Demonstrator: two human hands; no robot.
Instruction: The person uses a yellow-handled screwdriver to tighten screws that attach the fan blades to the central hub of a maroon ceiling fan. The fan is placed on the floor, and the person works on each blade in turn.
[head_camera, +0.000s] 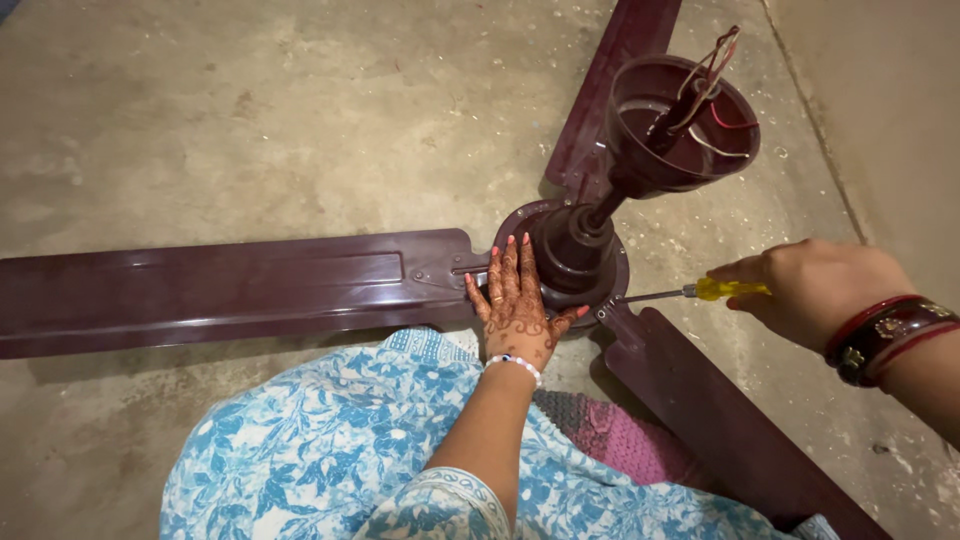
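Note:
A dark maroon ceiling fan lies on the concrete floor, its motor housing (570, 250) in the middle of the view. My left hand (517, 300) rests flat on the near left side of the housing, fingers spread. My right hand (810, 285) grips a screwdriver with a yellow handle (722, 290); its metal shaft reaches left to the housing's rim where the near right blade (720, 420) joins. The fan's down-rod rises to a cup-shaped canopy (680, 125) with loose wires sticking out.
A long blade (220, 290) stretches left across the floor, and another (610, 90) runs away to the top. My lap in blue floral cloth (330, 450) and a pink knitted piece (620, 440) fill the bottom. A wall (880, 110) stands at the right.

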